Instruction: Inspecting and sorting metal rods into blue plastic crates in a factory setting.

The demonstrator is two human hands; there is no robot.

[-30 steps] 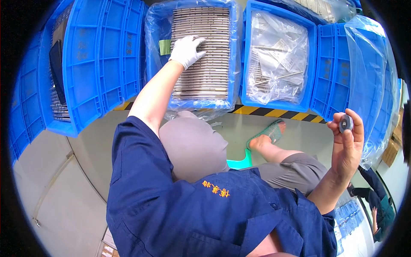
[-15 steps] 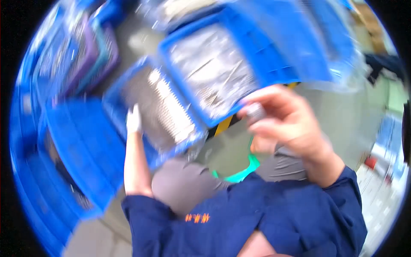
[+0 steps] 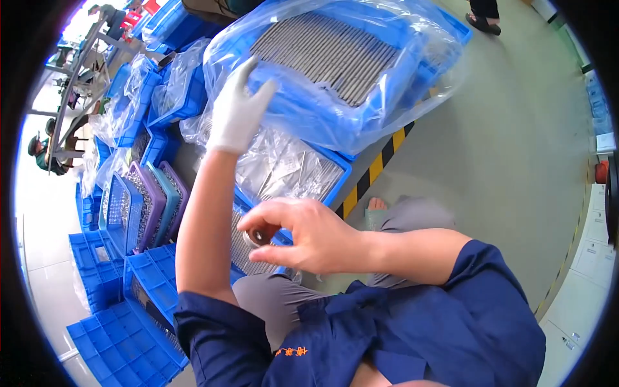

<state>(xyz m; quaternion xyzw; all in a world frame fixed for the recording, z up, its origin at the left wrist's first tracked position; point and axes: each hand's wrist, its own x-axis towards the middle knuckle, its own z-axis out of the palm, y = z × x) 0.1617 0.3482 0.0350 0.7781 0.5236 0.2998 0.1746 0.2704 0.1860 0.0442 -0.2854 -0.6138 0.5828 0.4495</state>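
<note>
My left hand (image 3: 238,113), in a white glove, reaches forward beside the near left edge of a far blue crate lined with clear plastic (image 3: 348,122). Its fingers are spread and nothing shows in them. Long thin metal rods (image 3: 322,58) lie side by side in that crate. My bare right hand (image 3: 306,235) is closed, pinching a small round metal ring (image 3: 257,237) between thumb and fingers. Below it, partly hidden, are more metal rods (image 3: 240,248) in a nearer crate. Between the two stands a blue crate with crumpled clear plastic (image 3: 284,164) over its contents.
Purple, teal and blue baskets (image 3: 149,200) of small metal parts stand at the left, near stacked blue crates (image 3: 151,280). A black-and-yellow floor stripe (image 3: 374,169) runs along the crates' right side. Another person's foot (image 3: 483,24) shows at the far right.
The view has swung toward the far crate. My left hand has gone from the near crate up to the far one. My right hand has moved left, still holding the metal ring.
</note>
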